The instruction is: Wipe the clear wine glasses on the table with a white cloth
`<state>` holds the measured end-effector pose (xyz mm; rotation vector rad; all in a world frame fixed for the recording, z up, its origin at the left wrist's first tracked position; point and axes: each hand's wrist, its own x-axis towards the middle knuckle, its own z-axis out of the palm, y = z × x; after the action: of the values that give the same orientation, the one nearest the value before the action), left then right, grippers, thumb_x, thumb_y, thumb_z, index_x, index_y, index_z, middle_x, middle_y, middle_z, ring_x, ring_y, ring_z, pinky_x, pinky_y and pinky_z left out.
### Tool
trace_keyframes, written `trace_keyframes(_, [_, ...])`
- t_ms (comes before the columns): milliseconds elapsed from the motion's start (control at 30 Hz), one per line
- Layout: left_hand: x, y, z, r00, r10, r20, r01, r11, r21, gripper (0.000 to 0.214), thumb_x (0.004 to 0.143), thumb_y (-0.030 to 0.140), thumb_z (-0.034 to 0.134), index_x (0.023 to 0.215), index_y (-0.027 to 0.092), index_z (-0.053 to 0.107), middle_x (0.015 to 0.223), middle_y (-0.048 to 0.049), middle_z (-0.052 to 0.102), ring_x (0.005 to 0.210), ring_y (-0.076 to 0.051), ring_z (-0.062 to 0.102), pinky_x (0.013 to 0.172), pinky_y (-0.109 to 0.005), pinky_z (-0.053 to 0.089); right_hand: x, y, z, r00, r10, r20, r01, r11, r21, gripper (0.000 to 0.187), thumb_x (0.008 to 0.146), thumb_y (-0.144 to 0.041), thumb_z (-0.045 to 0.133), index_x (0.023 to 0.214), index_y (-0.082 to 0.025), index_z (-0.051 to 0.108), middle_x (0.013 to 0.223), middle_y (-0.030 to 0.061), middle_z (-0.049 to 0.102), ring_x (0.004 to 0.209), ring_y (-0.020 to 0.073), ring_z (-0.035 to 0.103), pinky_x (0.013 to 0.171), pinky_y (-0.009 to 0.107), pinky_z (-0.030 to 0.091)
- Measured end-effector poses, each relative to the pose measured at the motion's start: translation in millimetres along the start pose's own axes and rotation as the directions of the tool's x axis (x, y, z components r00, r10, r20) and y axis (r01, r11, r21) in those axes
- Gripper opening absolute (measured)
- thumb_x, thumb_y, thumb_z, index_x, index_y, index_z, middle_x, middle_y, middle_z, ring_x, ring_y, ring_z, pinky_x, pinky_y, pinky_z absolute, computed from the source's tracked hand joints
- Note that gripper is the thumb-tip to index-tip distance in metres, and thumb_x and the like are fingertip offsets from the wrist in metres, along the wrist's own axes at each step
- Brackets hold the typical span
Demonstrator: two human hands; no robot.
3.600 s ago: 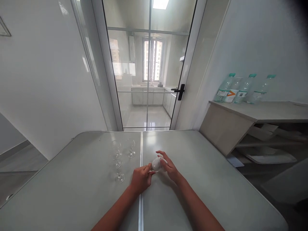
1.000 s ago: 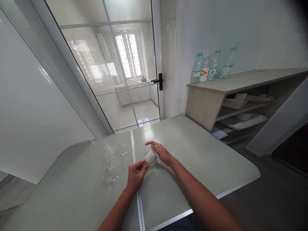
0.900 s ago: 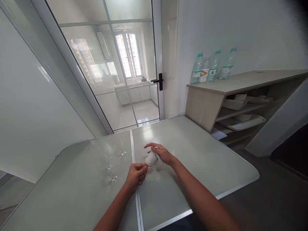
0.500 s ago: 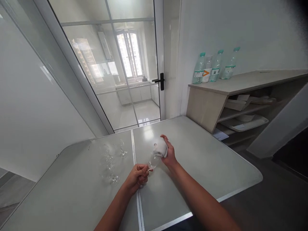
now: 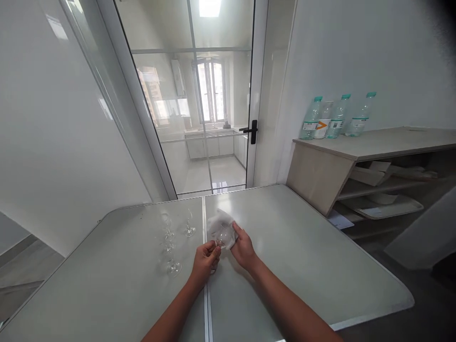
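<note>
A clear stemmed glass [image 5: 224,234] is held over the seam of the pale grey table [image 5: 285,280]. My left hand [image 5: 205,260] is closed with its fingertips on the glass's stem end. In my right hand [image 5: 245,245] is a white cloth [image 5: 218,222], spread around the far side of the glass bowl, thumb on the near side. The glass's foot is mostly hidden by the left fingers. To the left stand several more clear stemmed glasses, among them a near one [image 5: 174,268] and one farther back [image 5: 190,231].
Behind the table is a glass door [image 5: 221,171] with a black handle [image 5: 253,132]. At the right a wooden shelf unit [image 5: 317,175] bears several plastic bottles [image 5: 338,118] on top, with trays [image 5: 399,209] inside. A white wall [image 5: 71,142] borders the left side.
The cloth has opened out from a bunched wad and moved left around the bowl. My right hand has come closer to my left. The camera view has shifted.
</note>
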<state>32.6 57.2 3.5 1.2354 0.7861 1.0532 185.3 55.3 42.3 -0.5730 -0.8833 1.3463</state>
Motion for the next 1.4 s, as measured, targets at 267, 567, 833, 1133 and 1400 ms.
trace_keyframes(267, [-1.6,-1.0,4.4,0.997,0.06,-0.048,-0.055,0.994,0.098,0.044,0.085,0.057,0.067,0.084,0.013,0.064,0.06,0.0065,0.036,0.049,-0.006,0.03,0.047,-0.02,0.024,-9.5,-13.1,-6.3,0.779,-0.419,0.466,0.624,0.453,-0.637,0.034,0.103,-0.032,0.046,0.13,-0.027,0.065,0.14,0.0074,0.062,0.138,0.0259,0.047,0.119,0.051,0.033])
trace_keyframes(567, [-9.6,5.9,-12.7,0.768,0.577,0.278,-0.525,0.318,0.79,0.019,0.092,0.019,0.055,0.08,0.018,0.069,0.066,-0.0061,0.063,0.059,-0.016,0.057,0.058,-0.025,0.04,-5.7,-19.3,-12.8,0.724,-0.32,0.61,0.685,0.235,-0.69,0.024,0.096,-0.027,0.052,0.095,-0.022,0.075,0.093,0.0067,0.076,0.092,0.0232,0.067,0.1,0.045,0.048])
trace_keyframes(833, [-13.8,9.6,2.4,0.904,0.426,-0.027,-0.337,0.751,0.567,0.016,0.081,0.037,0.075,0.088,0.022,0.077,0.065,-0.004,0.063,0.058,-0.017,0.054,0.063,-0.027,0.043,-4.7,-11.4,-15.6,0.995,0.061,0.083,-0.068,0.994,0.084,0.045,0.092,-0.058,0.056,0.097,-0.019,0.077,0.1,0.0084,0.076,0.092,0.0257,0.069,0.087,0.041,0.053])
trace_keyframes(1133, [-4.0,2.5,13.7,0.977,0.05,-0.205,-0.014,0.985,0.172,0.044,0.088,0.058,0.061,0.071,0.017,0.057,0.052,0.0059,0.041,0.044,-0.008,0.033,0.043,-0.02,0.028,-7.3,-5.9,-1.6,0.921,-0.286,0.264,0.382,0.792,-0.476,0.031,0.097,-0.045,0.059,0.122,-0.031,0.073,0.147,0.0055,0.058,0.149,0.0271,0.036,0.125,0.055,0.015])
trace_keyframes(1400, [-3.5,-1.1,-6.7,0.925,0.379,-0.01,-0.282,0.707,0.648,0.015,0.078,0.023,0.067,0.064,0.019,0.066,0.06,-0.0042,0.063,0.055,-0.015,0.049,0.058,-0.025,0.035,-7.0,-15.6,-7.9,0.788,-0.213,0.578,0.607,0.424,-0.672,0.025,0.091,-0.024,0.063,0.111,-0.032,0.077,0.111,0.0041,0.077,0.115,0.0282,0.063,0.12,0.056,0.022])
